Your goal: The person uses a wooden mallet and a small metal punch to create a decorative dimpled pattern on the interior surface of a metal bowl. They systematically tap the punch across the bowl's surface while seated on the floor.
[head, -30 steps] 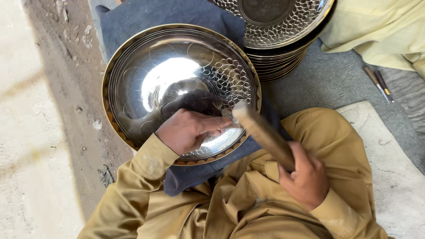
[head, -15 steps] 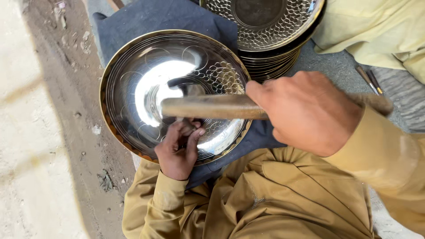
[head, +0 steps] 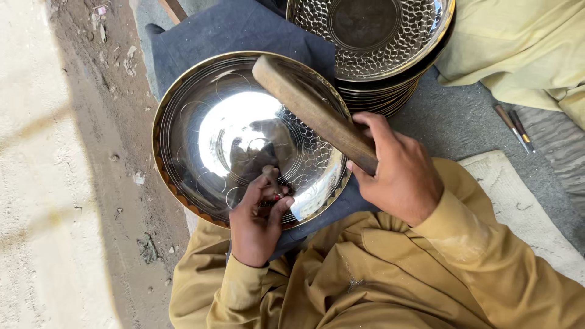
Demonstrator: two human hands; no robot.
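Over the shiny bowl [head: 231, 134], the right hand [head: 399, 170] has swung its gripped wooden mallet [head: 314, 113] up; the left hand [head: 259, 216] pinches a small punch [head: 270, 178].

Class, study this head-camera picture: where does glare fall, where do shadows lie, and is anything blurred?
Head view: strong glare whitens the centre of the round shiny metal tray; the left hand and the wooden mallet in the right hand are reflected darkly on it; the pale concrete strip at left looks washed out and soft; the hands look sharp.
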